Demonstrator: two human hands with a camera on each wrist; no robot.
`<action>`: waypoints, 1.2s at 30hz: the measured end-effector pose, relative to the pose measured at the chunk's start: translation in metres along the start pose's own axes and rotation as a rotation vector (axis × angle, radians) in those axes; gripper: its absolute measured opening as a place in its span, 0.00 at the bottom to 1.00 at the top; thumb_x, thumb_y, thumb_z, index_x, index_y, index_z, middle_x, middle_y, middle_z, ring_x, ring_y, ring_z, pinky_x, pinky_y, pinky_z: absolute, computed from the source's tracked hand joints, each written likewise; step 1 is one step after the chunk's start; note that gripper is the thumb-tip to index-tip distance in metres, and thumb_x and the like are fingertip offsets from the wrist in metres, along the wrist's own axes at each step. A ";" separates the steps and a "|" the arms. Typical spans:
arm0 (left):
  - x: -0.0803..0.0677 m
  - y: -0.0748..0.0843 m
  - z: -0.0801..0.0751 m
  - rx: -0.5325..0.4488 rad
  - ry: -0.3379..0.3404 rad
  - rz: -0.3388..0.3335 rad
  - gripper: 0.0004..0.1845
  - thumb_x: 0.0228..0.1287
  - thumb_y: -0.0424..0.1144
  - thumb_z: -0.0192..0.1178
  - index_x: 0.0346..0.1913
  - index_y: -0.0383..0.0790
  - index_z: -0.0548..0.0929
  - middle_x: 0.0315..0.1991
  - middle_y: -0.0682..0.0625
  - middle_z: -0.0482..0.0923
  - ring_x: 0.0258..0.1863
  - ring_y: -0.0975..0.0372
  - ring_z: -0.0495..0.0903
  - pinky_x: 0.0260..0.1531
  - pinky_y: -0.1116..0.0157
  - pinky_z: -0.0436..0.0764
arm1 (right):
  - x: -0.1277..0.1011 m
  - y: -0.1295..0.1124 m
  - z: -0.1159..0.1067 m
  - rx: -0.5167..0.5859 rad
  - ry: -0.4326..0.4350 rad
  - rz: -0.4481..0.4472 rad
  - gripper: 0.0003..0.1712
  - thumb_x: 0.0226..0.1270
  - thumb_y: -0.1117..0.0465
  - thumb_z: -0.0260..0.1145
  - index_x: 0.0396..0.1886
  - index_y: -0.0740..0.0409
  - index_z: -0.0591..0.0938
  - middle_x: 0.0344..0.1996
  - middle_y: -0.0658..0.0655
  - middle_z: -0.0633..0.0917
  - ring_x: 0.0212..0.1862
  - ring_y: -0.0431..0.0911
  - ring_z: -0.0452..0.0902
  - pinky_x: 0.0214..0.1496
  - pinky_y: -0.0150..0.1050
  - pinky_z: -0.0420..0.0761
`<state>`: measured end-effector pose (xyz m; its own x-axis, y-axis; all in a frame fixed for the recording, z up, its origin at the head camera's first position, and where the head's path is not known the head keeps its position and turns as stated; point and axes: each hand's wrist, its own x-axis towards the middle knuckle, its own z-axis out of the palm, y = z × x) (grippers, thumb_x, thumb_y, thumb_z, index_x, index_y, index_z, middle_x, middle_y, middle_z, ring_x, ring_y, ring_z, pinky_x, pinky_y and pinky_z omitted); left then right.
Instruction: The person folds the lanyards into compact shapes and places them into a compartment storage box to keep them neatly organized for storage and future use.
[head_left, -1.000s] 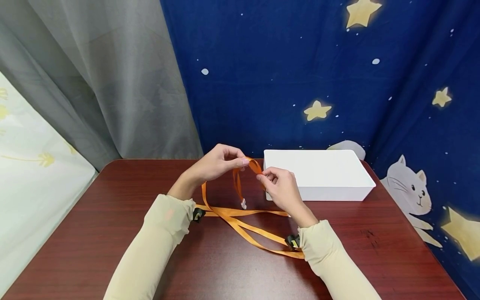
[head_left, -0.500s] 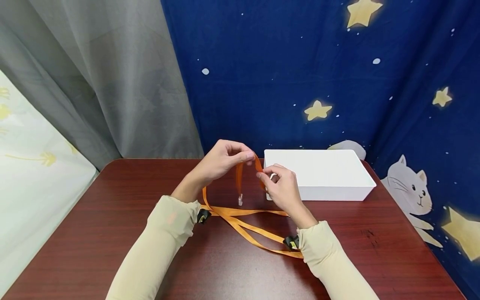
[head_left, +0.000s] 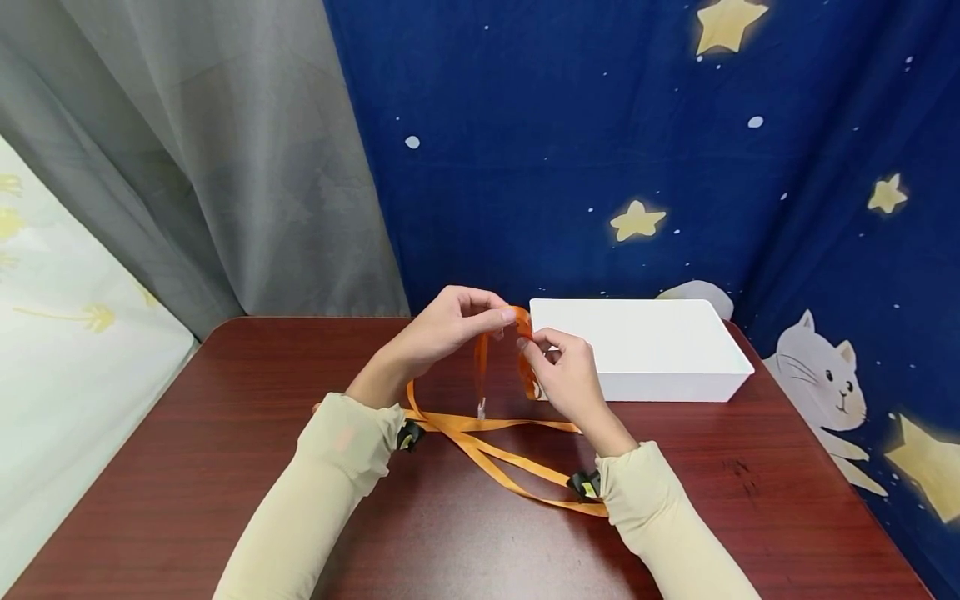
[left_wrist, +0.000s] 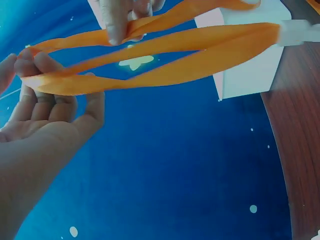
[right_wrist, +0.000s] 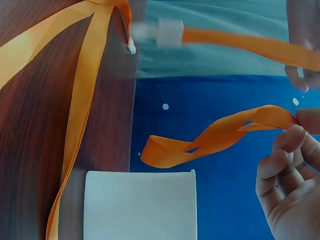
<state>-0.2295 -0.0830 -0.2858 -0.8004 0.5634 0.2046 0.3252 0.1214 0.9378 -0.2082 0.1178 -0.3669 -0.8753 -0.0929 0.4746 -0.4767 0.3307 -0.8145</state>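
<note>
Orange ribbon point(head_left: 480, 433) trails across the dark wood table point(head_left: 225, 467); from the head view, my left hand point(head_left: 442, 329) and right hand point(head_left: 566, 379) pinch a raised fold of it just beside the white box point(head_left: 645, 350), keeping it taut for shaping. Left wrist: fingertips point(left_wrist: 35, 65) clamp the doubled strands. Right wrist: fingertips point(right_wrist: 300, 125) nip a twisted loop; a clear end clip point(right_wrist: 167, 32) hangs. No writing is legible anywhere.
</note>
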 end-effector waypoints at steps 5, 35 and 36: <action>0.001 -0.001 0.003 -0.013 -0.027 -0.010 0.11 0.72 0.41 0.60 0.37 0.35 0.85 0.31 0.40 0.78 0.39 0.50 0.76 0.44 0.57 0.78 | 0.000 -0.001 0.002 -0.014 -0.003 -0.004 0.09 0.72 0.59 0.65 0.33 0.57 0.87 0.22 0.53 0.83 0.15 0.45 0.70 0.16 0.33 0.67; 0.002 -0.001 0.001 -0.033 0.012 0.084 0.12 0.74 0.38 0.56 0.46 0.34 0.86 0.43 0.45 0.84 0.47 0.53 0.78 0.55 0.55 0.76 | -0.015 -0.043 -0.001 0.131 -0.214 -0.065 0.06 0.69 0.72 0.64 0.34 0.73 0.84 0.21 0.59 0.80 0.21 0.40 0.71 0.23 0.30 0.72; 0.002 0.000 0.002 -0.034 0.007 0.086 0.12 0.74 0.38 0.56 0.46 0.34 0.86 0.43 0.45 0.84 0.46 0.54 0.78 0.55 0.56 0.77 | -0.015 -0.042 -0.001 0.135 -0.215 -0.077 0.06 0.68 0.72 0.64 0.34 0.73 0.84 0.23 0.60 0.81 0.22 0.41 0.71 0.24 0.30 0.73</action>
<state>-0.2306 -0.0803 -0.2861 -0.7737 0.5649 0.2867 0.3755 0.0445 0.9257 -0.1751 0.1060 -0.3391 -0.8262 -0.3155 0.4668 -0.5366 0.1881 -0.8226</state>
